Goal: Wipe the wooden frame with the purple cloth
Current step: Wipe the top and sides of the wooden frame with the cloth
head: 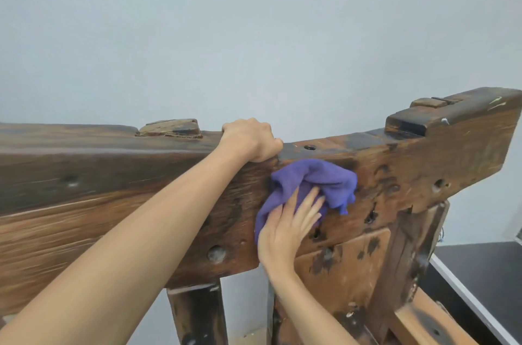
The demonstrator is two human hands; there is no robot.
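Observation:
A heavy, dark, weathered wooden frame (118, 197) fills the lower half of the view, its thick top beam running left to right with several holes and pegs. My left hand (250, 141) grips the upper edge of that beam, fingers curled over the top. Just below and to the right, the purple cloth (316, 180) is bunched against the beam's front face. My right hand (288, 228) lies flat on the cloth's lower part, fingers spread and pointing up-right, pressing it onto the wood.
A pale blue-grey wall (254, 33) stands close behind the frame. Upright posts (197, 313) and a panel (347, 268) hang under the beam. At the lower right, a black surface with a white edge (480, 276) sits beside the frame.

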